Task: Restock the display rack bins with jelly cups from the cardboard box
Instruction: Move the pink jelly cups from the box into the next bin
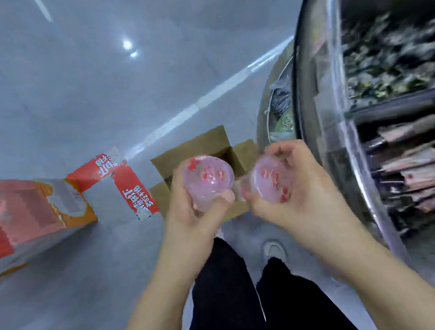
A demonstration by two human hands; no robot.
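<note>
The left grip (187, 197) holds one jelly cup (208, 179); the right grip (295, 181) holds a second jelly cup (272, 180). Both are above the open cardboard box (194, 147) on the floor (60, 103), beside the display rack (404, 137).

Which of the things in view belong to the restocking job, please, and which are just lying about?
Job: jelly cup in the left hand; jelly cup in the right hand; open cardboard box on the floor; display rack.
Lying about: red and white carton; torn red flaps.

Two pink jelly cups (208, 180) above open cardboard box (194, 147)
</note>
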